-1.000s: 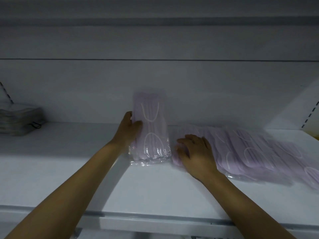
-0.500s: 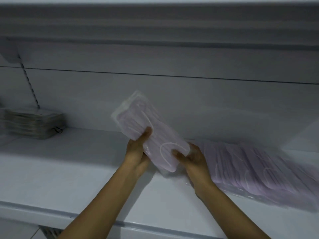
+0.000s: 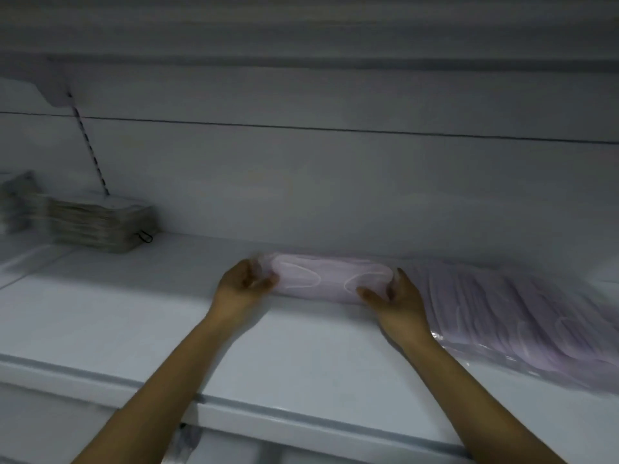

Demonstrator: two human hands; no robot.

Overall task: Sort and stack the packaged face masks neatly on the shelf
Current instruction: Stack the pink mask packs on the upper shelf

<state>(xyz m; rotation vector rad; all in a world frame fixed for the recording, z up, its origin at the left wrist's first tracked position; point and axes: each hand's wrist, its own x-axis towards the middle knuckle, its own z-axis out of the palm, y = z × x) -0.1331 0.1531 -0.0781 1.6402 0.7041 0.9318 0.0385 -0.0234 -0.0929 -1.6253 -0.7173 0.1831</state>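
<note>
A clear-wrapped pack of lilac face masks (image 3: 330,279) lies sideways on the white shelf (image 3: 134,313), near the back wall. My left hand (image 3: 243,286) grips its left end, thumb on top. At the other end my right hand (image 3: 393,296) holds the pack with curled fingers. To the right, a slumped row of several more lilac mask packs (image 3: 522,313) fans out along the shelf, touching the held pack's right end.
A stack of grey-white packaged masks (image 3: 97,226) sits at the back left of the shelf, beside a slotted upright (image 3: 90,149). The shelf's front lip (image 3: 301,420) runs below my forearms. Another shelf hangs overhead.
The pack stood upright, then both hands lifted and tilted it; now it lies horizontal on the shelf, held at both ends. The view has shifted right and down.
</note>
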